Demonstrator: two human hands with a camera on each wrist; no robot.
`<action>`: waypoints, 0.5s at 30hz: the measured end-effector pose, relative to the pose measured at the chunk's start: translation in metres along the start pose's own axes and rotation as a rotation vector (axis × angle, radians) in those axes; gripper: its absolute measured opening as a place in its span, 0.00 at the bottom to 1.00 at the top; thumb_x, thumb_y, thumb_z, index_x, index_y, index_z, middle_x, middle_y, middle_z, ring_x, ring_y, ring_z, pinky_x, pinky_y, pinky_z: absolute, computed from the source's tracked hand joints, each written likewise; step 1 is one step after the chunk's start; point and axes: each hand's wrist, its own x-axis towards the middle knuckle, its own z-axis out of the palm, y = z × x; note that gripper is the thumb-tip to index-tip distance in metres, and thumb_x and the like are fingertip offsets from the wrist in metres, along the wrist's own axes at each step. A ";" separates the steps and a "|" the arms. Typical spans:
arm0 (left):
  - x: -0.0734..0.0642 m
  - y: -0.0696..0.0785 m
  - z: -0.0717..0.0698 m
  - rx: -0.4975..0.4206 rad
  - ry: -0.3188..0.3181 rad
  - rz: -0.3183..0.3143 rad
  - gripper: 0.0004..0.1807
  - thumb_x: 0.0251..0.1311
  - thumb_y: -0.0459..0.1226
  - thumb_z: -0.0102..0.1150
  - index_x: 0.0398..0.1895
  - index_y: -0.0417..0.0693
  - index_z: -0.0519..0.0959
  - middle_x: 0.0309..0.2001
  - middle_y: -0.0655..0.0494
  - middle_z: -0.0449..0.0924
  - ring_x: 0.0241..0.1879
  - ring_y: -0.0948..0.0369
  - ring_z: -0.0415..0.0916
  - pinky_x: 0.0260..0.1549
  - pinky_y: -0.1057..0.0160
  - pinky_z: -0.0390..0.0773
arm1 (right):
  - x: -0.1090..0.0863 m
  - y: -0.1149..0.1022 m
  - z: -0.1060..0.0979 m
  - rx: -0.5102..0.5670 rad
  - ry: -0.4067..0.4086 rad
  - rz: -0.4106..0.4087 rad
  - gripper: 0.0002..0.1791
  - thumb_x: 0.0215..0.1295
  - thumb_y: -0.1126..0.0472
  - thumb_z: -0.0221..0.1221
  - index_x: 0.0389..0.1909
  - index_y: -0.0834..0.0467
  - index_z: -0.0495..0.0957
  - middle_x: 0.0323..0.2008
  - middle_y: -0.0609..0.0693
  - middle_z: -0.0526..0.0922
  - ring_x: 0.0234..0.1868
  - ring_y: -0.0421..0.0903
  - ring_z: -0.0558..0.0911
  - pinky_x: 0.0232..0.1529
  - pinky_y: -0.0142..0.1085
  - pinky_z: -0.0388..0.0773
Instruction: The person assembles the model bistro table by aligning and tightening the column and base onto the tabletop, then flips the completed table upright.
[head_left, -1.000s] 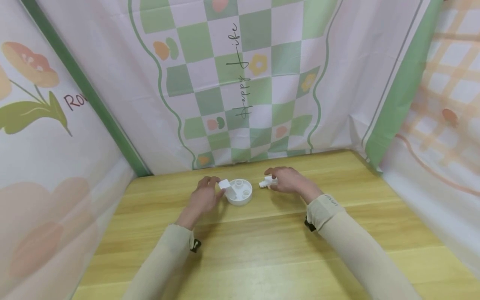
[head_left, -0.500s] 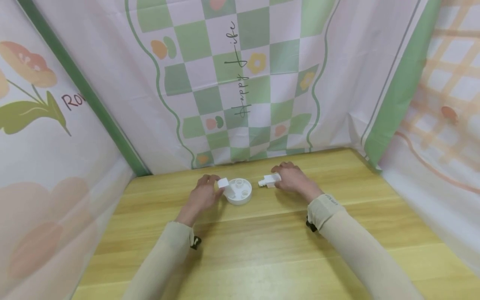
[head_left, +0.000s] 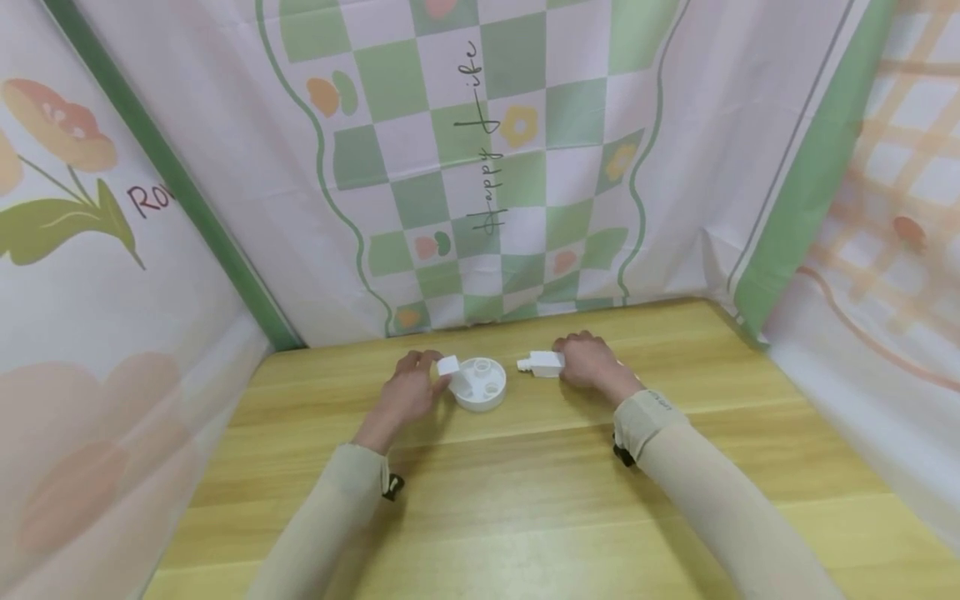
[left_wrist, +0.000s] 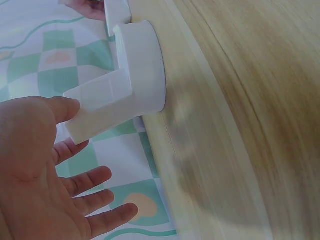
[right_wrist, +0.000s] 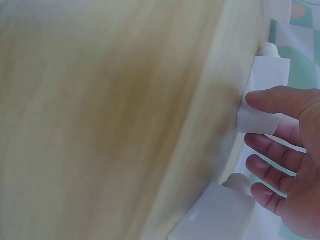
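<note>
L sleeve (head_left: 318, 525) & R sleeve (head_left: 720, 492): long, plain beige. L cuff (head_left: 363, 468) same col.; R cuff (head_left: 647, 421) pale beige w/ sm. dark lettering (head_left: 660, 402), too tiny to read. Sm. blk. bits nr. cuffs: L blk. bit (head_left: 392, 487), R blk. bit (head_left: 623, 454), angular. L hand (head_left: 408, 393) & R hand (head_left: 588, 361) bare.

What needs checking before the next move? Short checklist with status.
1. White, round, plastic-looking base flat on the yellowish wood-grain table: ok.
2. Left hand pinching the white, rectangular, plastic-looking block that rises from the base: ok.
3. That block fully seated: cannot tell, its lower end is hidden.
4. Right hand gripping the second white rectangular block, narrow neck towards the base: ok.
5. Two raised white rings in the base uncovered: ok.
6. Second block lined up over a ring: not ok, it lies sideways, apart from the base.
</note>
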 end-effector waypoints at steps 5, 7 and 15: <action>0.000 0.001 0.000 -0.015 -0.004 -0.012 0.29 0.73 0.56 0.46 0.71 0.55 0.63 0.68 0.44 0.65 0.66 0.46 0.67 0.49 0.46 0.83 | 0.000 0.002 0.003 0.027 -0.010 0.030 0.21 0.55 0.61 0.64 0.51 0.61 0.80 0.42 0.59 0.85 0.45 0.58 0.78 0.50 0.56 0.77; 0.000 0.001 0.000 -0.016 -0.006 -0.017 0.29 0.73 0.57 0.46 0.71 0.56 0.62 0.68 0.44 0.65 0.66 0.46 0.67 0.50 0.46 0.83 | 0.000 0.002 0.003 0.055 -0.007 0.039 0.21 0.56 0.60 0.64 0.52 0.60 0.79 0.42 0.58 0.85 0.45 0.58 0.79 0.50 0.55 0.77; 0.000 0.000 0.000 -0.021 -0.001 -0.017 0.29 0.73 0.56 0.47 0.70 0.56 0.63 0.69 0.43 0.65 0.67 0.45 0.66 0.53 0.44 0.81 | 0.003 -0.003 -0.005 0.200 0.050 0.037 0.25 0.61 0.53 0.64 0.57 0.61 0.77 0.47 0.58 0.85 0.47 0.56 0.83 0.52 0.52 0.80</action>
